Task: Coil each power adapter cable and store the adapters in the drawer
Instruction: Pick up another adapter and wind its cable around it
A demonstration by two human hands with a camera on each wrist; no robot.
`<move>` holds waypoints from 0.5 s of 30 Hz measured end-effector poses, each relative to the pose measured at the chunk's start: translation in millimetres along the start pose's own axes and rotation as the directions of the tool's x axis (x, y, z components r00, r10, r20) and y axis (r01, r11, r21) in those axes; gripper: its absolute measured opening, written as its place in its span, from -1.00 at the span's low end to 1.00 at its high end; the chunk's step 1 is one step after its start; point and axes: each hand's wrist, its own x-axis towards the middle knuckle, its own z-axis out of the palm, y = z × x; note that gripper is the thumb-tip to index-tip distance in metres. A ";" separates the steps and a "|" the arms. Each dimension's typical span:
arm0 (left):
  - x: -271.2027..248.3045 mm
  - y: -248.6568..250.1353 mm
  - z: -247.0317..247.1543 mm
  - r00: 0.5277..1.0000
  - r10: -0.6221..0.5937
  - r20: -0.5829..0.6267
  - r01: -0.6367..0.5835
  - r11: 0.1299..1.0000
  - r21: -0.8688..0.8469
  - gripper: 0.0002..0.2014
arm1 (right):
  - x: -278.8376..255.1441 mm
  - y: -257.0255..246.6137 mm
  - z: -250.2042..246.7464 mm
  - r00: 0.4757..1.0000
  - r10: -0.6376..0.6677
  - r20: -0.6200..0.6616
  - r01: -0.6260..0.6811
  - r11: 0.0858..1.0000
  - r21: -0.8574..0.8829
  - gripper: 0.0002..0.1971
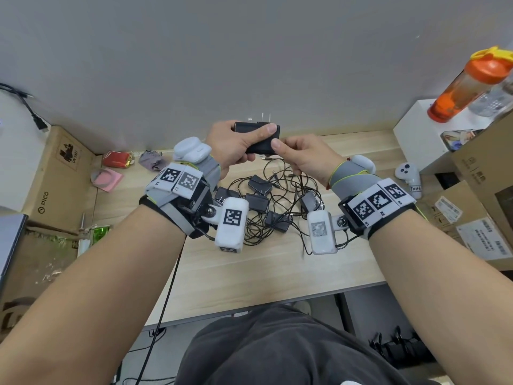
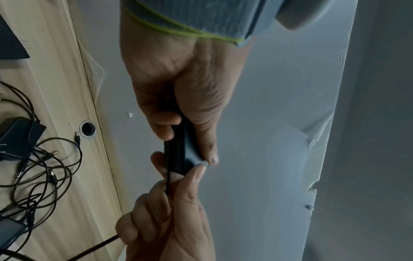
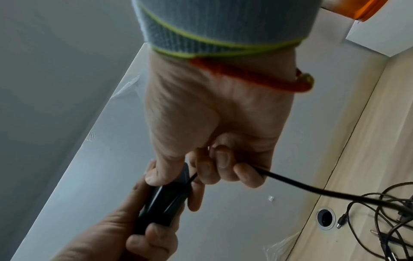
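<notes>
The black power adapter point(image 1: 256, 137) is held up above the table point(image 1: 263, 262), prongs pointing away, the left hand point(image 1: 230, 145) clenched around its body while the right hand point(image 1: 301, 157) pinches its thin cable point(image 3: 312, 189) right where it leaves the adapter. To coil well, I'd keep the left grip firm, draw the cable taut and lay even loops, freeing it gently from the tangled pile of adapters point(image 1: 266, 207) below. No drawer shows. On the right, a white box point(image 1: 416, 134) carries an orange bottle point(image 1: 466, 84).
</notes>
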 end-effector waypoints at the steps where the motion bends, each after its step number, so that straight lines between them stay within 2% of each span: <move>1: -0.3 1.5 -1.4 1.000 0.010 -0.019 -0.010 1.000 -0.004 -0.56 | -0.8 0.2 -0.9 1.000 0.004 0.021 -0.004 1.000 -0.016 -0.69; 6: 2.6 10.4 -17.7 0.989 0.092 -0.112 -0.085 0.994 0.066 -0.64 | -7.2 10.7 -15.4 0.999 0.033 0.018 -0.031 0.996 -0.079 -0.74; 11: 6.1 6.1 -21.7 0.995 0.101 -0.028 -0.089 0.957 0.278 -0.53 | -5.6 3.0 -27.5 0.999 0.038 -0.021 -0.039 0.996 -0.085 -0.77; 15: 5.0 0.1 -13.0 0.994 0.106 0.036 -0.112 0.914 0.391 -0.54 | 6.8 -5.5 -29.4 0.997 -0.029 -0.078 0.029 1.000 0.000 -0.73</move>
